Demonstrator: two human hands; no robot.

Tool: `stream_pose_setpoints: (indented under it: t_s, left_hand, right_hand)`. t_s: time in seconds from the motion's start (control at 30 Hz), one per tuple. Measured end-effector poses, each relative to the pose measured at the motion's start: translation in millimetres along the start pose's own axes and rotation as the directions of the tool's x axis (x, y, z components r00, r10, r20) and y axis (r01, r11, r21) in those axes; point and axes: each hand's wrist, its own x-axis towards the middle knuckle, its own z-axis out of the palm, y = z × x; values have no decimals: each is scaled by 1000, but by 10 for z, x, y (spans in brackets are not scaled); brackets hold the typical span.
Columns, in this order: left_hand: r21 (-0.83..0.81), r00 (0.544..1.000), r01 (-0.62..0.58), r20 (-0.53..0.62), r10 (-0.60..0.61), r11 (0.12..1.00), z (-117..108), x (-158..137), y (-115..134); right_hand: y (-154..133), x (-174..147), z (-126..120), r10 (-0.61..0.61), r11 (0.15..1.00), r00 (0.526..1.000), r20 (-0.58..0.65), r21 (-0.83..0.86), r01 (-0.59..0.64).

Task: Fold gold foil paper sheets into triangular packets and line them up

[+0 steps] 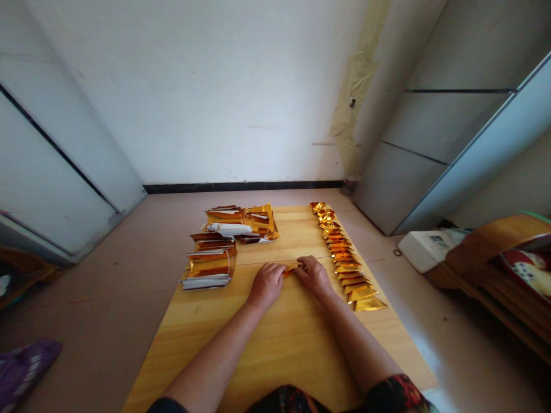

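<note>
Over the middle of the wooden table [224, 344], a small piece of gold foil paper [290, 269] sits between my two hands. My left hand [267, 282] is closed on its left end. Fingers of my right hand [315, 276] are bent around the right end, pinching it. Most of the piece is covered by fingers. Right of my hands runs a row of folded gold foil pieces [348, 267], overlapping one another. To the left lie stacks of gold foil sheets [210, 263] with white and brown edges, and another pile [241, 221] behind them.
A white wall [224, 92] with a dark skirting strip stands beyond the table. Grey cabinets [434, 120] are at the right, near a wooden chair [495, 269] and a white box [424, 251]. A purple bag [30, 367] lies on the floor at left.
</note>
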Motion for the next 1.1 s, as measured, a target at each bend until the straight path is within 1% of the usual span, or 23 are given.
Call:
stream_pose_setpoints:
  t_s: [0.07, 0.13, 0.17, 0.3, 0.43, 0.5, 0.57, 0.7, 0.77, 0.93, 1.1]
  left_hand:
    - [4, 1000, 14, -13, -14, 1000, 13, 7, 2]
    - [4, 999, 37, -16, -37, 999, 25, 23, 3]
    - [-1, 999, 52, -14, -52, 999, 30, 33, 3]
    - [-82, 990, 139, -5, -140, 987, 50, 85, 5]
    - [-229, 964, 251, -29, -264, 941, 42, 111, 0]
    - [-306, 948, 281, -56, -312, 909, 23, 106, -11]
    - [-376, 934, 303, -65, -351, 876, 1, 93, -23]
    - [-491, 911, 349, -20, -411, 798, -23, 73, -40]
    - [-520, 906, 355, -15, -424, 777, -21, 70, -45]
    - [-535, 892, 369, -26, -451, 760, 8, 63, -59]
    - [-532, 884, 355, -75, -461, 769, 43, 39, -78]
  right_hand:
    - [-34, 24, 65, 89, 994, 996, -30, 59, -87]
    - [-84, 50, 151, 187, 975, 981, -41, 128, -180]
    - [-114, 60, 199, 218, 965, 975, -50, 160, -207]
    - [-242, 80, 375, 253, 936, 963, -95, 277, -219]
    - [-319, 60, 455, 215, 920, 971, -100, 355, -167]
    - [-331, 43, 462, 190, 917, 978, -85, 373, -146]
    - [-338, 24, 459, 174, 922, 982, -69, 362, -138]
    - [-361, -9, 444, 145, 951, 987, -66, 287, -120]
    - [-367, -21, 443, 116, 958, 990, -82, 272, -90]
    - [-345, -36, 466, 74, 956, 986, -147, 292, -28]
    - [-337, -39, 478, 42, 966, 985, -167, 260, 3]
